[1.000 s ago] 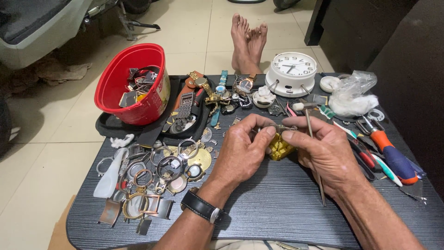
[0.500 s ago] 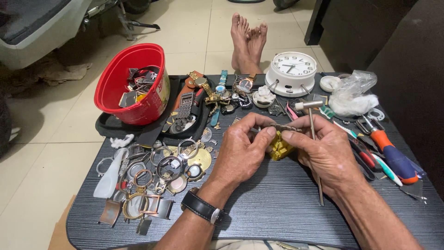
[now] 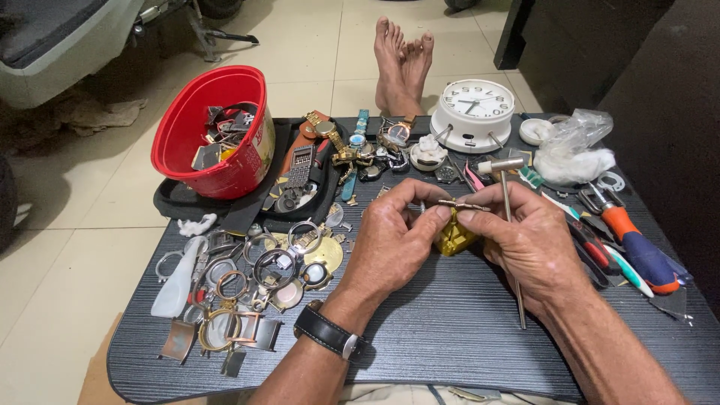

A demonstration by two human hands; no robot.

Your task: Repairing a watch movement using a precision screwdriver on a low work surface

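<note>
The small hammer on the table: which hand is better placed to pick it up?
Probably the right hand: the small hammer lies against it, its handle running under the palm. The left hand is further away, its fingertips on the thin metal piece above the yellow block.

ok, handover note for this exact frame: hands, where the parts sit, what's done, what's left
Left hand: fingertips pinch one end of a thin metal strip, over a small yellow block tool on the dark tray table.
Right hand: pinches the strip's other end and grips a small hammer, head up, handle running down past the palm.
Around: red bucket of parts far left, loose watch cases and rings left, white clock behind, screwdrivers right.
Done: strip held at the block. Left: nothing shows it seated or struck yet.
</note>
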